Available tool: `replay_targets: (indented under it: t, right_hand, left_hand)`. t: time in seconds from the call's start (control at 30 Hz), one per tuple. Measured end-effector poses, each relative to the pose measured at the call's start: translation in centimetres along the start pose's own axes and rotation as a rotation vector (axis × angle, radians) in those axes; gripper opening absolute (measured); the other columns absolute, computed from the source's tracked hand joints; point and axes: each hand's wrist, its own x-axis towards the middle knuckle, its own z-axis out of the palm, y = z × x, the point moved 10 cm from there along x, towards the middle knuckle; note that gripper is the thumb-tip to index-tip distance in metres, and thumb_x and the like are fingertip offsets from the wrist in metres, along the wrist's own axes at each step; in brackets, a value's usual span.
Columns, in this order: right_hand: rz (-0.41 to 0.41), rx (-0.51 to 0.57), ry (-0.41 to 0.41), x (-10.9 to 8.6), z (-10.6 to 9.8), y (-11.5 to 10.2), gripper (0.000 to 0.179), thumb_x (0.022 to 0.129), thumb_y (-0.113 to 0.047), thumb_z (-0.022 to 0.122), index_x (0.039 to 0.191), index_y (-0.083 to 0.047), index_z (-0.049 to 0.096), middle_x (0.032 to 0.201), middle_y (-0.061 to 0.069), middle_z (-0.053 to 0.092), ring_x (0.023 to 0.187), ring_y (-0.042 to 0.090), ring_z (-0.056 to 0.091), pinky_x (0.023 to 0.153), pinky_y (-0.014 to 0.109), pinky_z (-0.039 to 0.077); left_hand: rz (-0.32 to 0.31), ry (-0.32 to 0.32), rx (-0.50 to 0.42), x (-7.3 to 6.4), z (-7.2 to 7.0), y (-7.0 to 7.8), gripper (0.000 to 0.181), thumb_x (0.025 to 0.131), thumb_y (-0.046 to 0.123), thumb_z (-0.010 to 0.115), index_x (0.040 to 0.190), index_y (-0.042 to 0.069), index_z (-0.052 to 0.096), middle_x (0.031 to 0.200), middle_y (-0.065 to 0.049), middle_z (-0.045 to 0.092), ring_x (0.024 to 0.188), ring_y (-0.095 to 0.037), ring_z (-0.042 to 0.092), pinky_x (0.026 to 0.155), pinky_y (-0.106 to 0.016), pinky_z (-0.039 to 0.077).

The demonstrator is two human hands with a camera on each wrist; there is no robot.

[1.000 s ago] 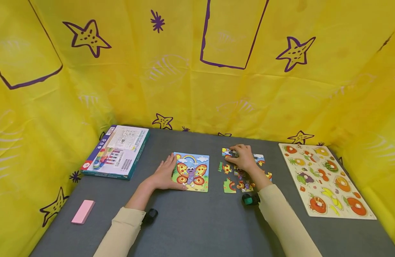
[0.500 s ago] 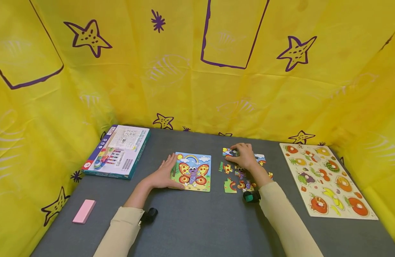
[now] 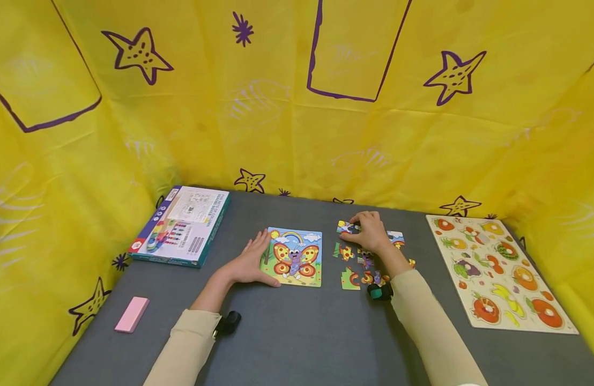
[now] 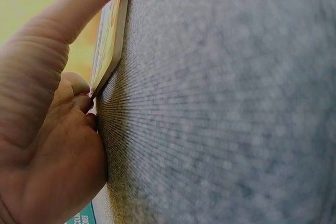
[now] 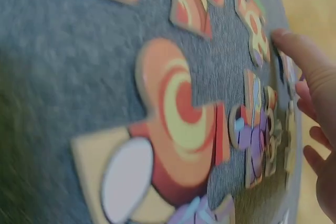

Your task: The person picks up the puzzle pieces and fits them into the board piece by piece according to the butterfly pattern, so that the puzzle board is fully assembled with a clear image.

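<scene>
In the head view, my left hand (image 3: 247, 262) lies at the near left corner of a square butterfly picture board (image 3: 296, 257). Its fingers stretch up the board's left edge, with the thumb along the near edge. The board's pale side (image 4: 118, 35) shows beyond that thumb in the left wrist view. To the right, my right hand (image 3: 371, 231) reaches over loose jigsaw pieces and pinches a jigsaw piece (image 3: 353, 228) in the far row between thumb and fingers. Beneath the wrist, other pieces with the same butterfly colours (image 5: 178, 129) lie spread out, partly hidden.
A boxed toy (image 3: 183, 225) lies at the back left, and a pink block (image 3: 132, 314) nearer on the left. On the right is a fruit peg board (image 3: 502, 273). Yellow cloth (image 3: 268, 134) hangs behind the grey table (image 3: 302, 338).
The head view has shifted slightly. More of the butterfly board's left side shows beside my left fingers. My right hand stays at the same jigsaw piece.
</scene>
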Motion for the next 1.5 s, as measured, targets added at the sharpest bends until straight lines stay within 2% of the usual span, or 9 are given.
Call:
replay_targets:
  t: [0.17,0.37,0.6,0.8,1.0,1.17,1.37,1.5]
  right_hand:
    - [-0.065,0.097,0.039,0.2,0.3,-2.6,0.053,0.08,-0.036,0.08,0.114,0.001,0.066,0.118,0.019,0.062,0.119,0.039,0.042,0.101,0.053,0.034]
    - [-0.087,0.164,-0.008,0.6,2.9,-7.1,0.052,0.079,-0.038,0.081,0.114,-0.003,0.065,0.111,0.011,0.065,0.109,0.031,0.048,0.094,0.044,0.041]
    - [-0.109,0.079,-0.062,1.0,6.2,-11.5,0.054,0.076,-0.049,0.081,0.112,-0.01,0.068,0.11,0.003,0.066,0.106,0.025,0.05,0.092,0.041,0.042]
    - [-0.138,-0.002,-0.054,1.2,7.5,-14.0,0.054,0.076,-0.055,0.078,0.11,-0.014,0.07,0.112,0.002,0.063,0.107,0.023,0.051,0.091,0.043,0.043]
    - [-0.169,-0.04,-0.039,1.1,8.2,-15.2,0.053,0.078,-0.056,0.076,0.111,-0.015,0.068,0.111,0.002,0.06,0.106,0.023,0.05,0.087,0.041,0.042]
    - [-0.21,-0.001,-0.032,0.8,8.3,-15.2,0.053,0.079,-0.054,0.076,0.113,-0.015,0.067,0.113,0.002,0.06,0.105,0.022,0.05,0.087,0.04,0.042]
    - [-0.278,0.098,-0.072,0.6,8.4,-14.9,0.043,0.087,-0.036,0.074,0.122,-0.012,0.066,0.116,0.005,0.059,0.109,0.024,0.048,0.092,0.043,0.04]
    - [-0.288,0.143,-0.087,0.6,8.4,-14.7,0.041,0.09,-0.028,0.072,0.125,-0.009,0.064,0.115,0.008,0.06,0.109,0.026,0.049,0.093,0.043,0.041]
  left_hand:
    - [-0.004,0.001,0.005,0.0,0.0,0.0,0.131,0.067,0.05,0.086,0.155,0.0,0.002,0.161,-0.017,-0.007,0.148,-0.031,-0.008,0.117,-0.049,-0.002]
    - [0.0,-0.006,0.013,0.2,0.1,-0.1,0.131,0.068,0.051,0.085,0.155,0.001,0.002,0.162,-0.016,-0.007,0.148,-0.029,-0.008,0.117,-0.048,-0.002]
    - [0.002,-0.008,0.008,0.2,0.2,0.1,0.128,0.07,0.05,0.085,0.155,0.001,0.003,0.162,-0.017,-0.007,0.148,-0.031,-0.008,0.116,-0.05,-0.002]
    - [0.024,-0.004,0.005,0.0,0.1,0.5,0.124,0.07,0.048,0.085,0.156,0.002,0.007,0.161,-0.018,-0.005,0.147,-0.035,-0.008,0.116,-0.053,-0.002]
    - [0.006,-0.017,0.009,0.0,0.2,0.3,0.121,0.07,0.05,0.085,0.156,0.006,0.013,0.162,-0.016,-0.008,0.147,-0.032,-0.01,0.116,-0.052,-0.003]
    - [0.013,-0.013,0.016,0.0,0.2,0.2,0.119,0.07,0.051,0.084,0.156,0.004,0.016,0.162,-0.018,-0.007,0.147,-0.034,-0.009,0.116,-0.053,-0.002]
    - [0.013,-0.006,0.022,-0.1,0.1,0.2,0.12,0.07,0.051,0.084,0.156,0.005,0.015,0.162,-0.017,-0.007,0.147,-0.034,-0.009,0.116,-0.053,-0.002]
    - [0.018,0.001,0.019,-0.2,0.0,0.2,0.12,0.069,0.05,0.085,0.155,0.002,0.016,0.161,-0.019,-0.006,0.147,-0.036,-0.007,0.116,-0.054,-0.001]
